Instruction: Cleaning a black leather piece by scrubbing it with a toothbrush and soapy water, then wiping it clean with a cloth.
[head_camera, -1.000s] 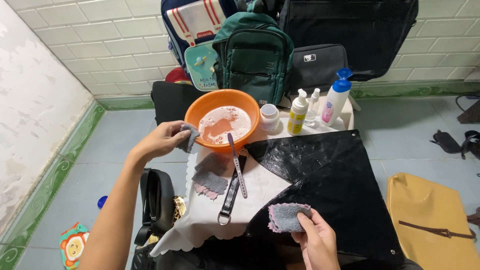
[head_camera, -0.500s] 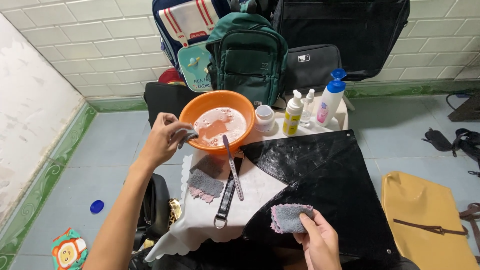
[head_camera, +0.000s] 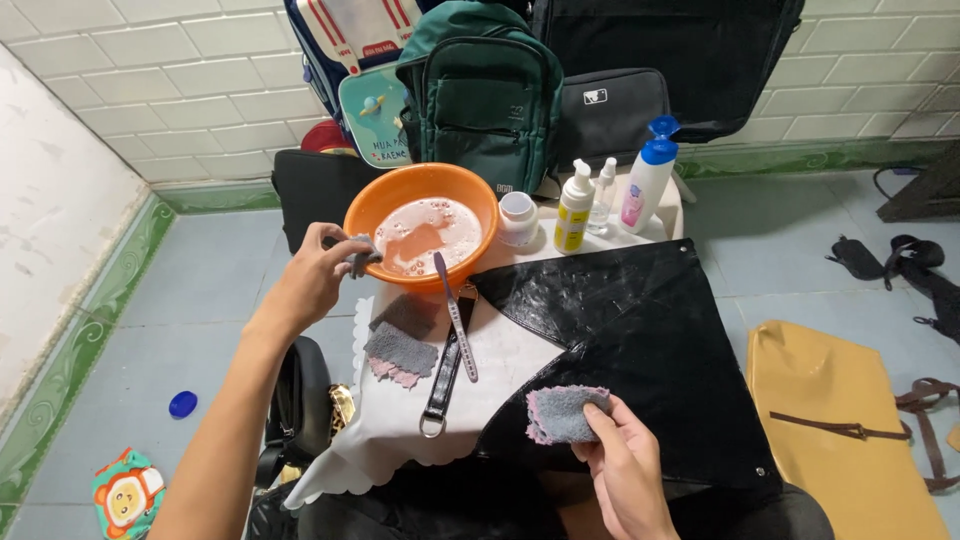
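My left hand (head_camera: 312, 277) grips a small dark grey cloth (head_camera: 360, 255) at the near left rim of an orange basin (head_camera: 372, 206) holding soapy water. My right hand (head_camera: 625, 462) presses a grey-and-pink cloth (head_camera: 562, 412) onto the near edge of a wet black bag (head_camera: 640, 340) that lies flat on a white table (head_camera: 500, 362). A toothbrush (head_camera: 455, 315) leans from the basin's rim down onto the table. Two more grey cloths (head_camera: 400, 345) and a black strap with a metal ring (head_camera: 440, 380) lie beside it.
A white jar (head_camera: 518, 217), a yellow pump bottle (head_camera: 574, 207), a small spray bottle (head_camera: 603, 192) and a blue-capped bottle (head_camera: 648, 187) stand behind the black bag. Backpacks, among them a green backpack (head_camera: 487, 95), lean on the tiled wall. A tan bag (head_camera: 835, 420) lies on the floor at right.
My left hand has stayed at the basin's rim with the dark cloth, shifting slightly. The right hand keeps its cloth on the black bag. The camera view drifted a little.
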